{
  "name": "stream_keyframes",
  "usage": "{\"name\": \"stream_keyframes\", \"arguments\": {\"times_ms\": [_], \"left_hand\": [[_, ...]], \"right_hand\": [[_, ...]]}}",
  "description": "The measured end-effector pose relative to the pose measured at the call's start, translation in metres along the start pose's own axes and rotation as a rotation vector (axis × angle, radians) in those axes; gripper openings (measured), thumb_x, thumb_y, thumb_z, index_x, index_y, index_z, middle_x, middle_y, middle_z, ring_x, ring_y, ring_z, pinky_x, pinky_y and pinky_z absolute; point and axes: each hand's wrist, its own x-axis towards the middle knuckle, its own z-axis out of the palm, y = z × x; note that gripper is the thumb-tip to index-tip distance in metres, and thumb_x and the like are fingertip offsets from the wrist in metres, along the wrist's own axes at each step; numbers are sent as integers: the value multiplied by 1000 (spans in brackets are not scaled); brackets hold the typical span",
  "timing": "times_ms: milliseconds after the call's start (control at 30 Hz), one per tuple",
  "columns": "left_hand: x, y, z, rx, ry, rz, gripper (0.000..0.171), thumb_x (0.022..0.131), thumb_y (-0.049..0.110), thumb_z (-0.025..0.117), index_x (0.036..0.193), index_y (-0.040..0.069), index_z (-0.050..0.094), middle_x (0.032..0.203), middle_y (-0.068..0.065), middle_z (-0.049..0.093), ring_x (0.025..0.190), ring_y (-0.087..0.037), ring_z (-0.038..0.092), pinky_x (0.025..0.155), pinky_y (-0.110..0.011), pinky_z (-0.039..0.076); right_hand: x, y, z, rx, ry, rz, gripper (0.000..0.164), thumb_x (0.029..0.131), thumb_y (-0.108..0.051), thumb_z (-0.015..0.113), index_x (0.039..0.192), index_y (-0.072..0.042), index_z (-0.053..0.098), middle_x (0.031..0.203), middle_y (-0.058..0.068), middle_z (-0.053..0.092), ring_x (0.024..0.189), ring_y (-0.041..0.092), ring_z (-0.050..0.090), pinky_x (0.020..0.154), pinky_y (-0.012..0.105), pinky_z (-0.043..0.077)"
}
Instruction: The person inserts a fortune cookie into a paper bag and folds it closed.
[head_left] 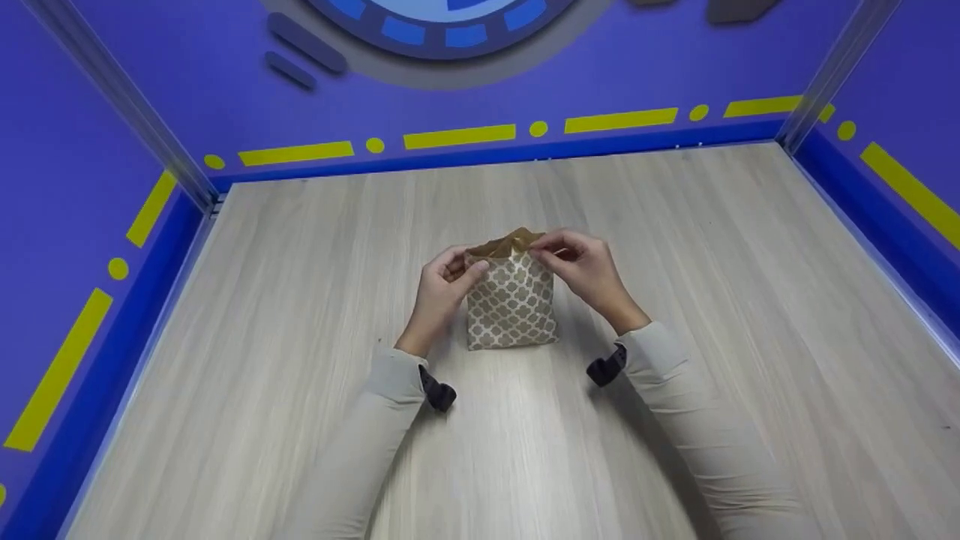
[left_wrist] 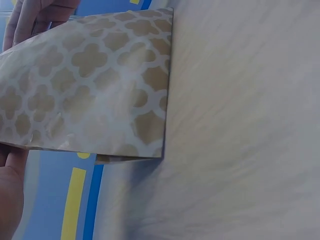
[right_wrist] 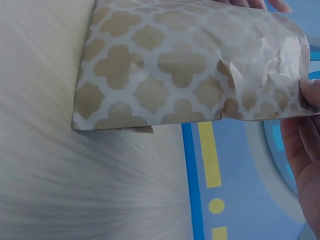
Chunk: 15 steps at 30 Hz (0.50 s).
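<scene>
A paper bag (head_left: 511, 300) with a tan and white quatrefoil pattern stands upright on the table, its brown inside showing at the top. My left hand (head_left: 444, 289) grips the bag's upper left edge, thumb on the front and fingers at the side. At the upper right, my right hand (head_left: 585, 266) pinches the rim between thumb and fingers. The right wrist view shows the paper bag (right_wrist: 150, 65) creased near the right hand (right_wrist: 305, 155). In the left wrist view, the left hand (left_wrist: 11, 192) is partly cut off beside it. What the bag contains is hidden.
A pale wood-grain table (head_left: 300, 315) lies under the bag. Blue-purple panels with yellow marks, including the back wall (head_left: 465, 105), enclose its far side and both flanks. Black wrist cameras (head_left: 437, 391) sit on both wrists.
</scene>
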Motion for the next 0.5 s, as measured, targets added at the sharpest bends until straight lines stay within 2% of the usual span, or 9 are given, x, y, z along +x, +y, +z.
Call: {"name": "stream_keyframes", "arguments": {"times_ms": [233,367,500], "left_hand": [[0,-1,1,21,40,-13,26,90,16,68,111,0,66,98,-9,72,83,-9,66,72,-21,53],[0,-1,1,23,46,-18,27,89,18,68,111,1,66,97,-9,72,84,-9,66,72,-21,52],[0,0,2,29,53,-19,28,89,18,69,111,1,66,95,-8,71,82,-9,65,72,-21,52]], "right_hand": [[1,-1,-3,-27,-105,-89,15,90,-5,64,102,-7,73,100,9,70,82,15,66,73,20,54],[5,-4,-5,-129,-192,-138,23,91,-2,62,111,-9,71,111,9,64,89,18,62,75,22,52],[8,-9,-8,-210,-272,-145,33,91,1,60,120,-13,67,123,14,55,99,21,57,77,28,51]]}}
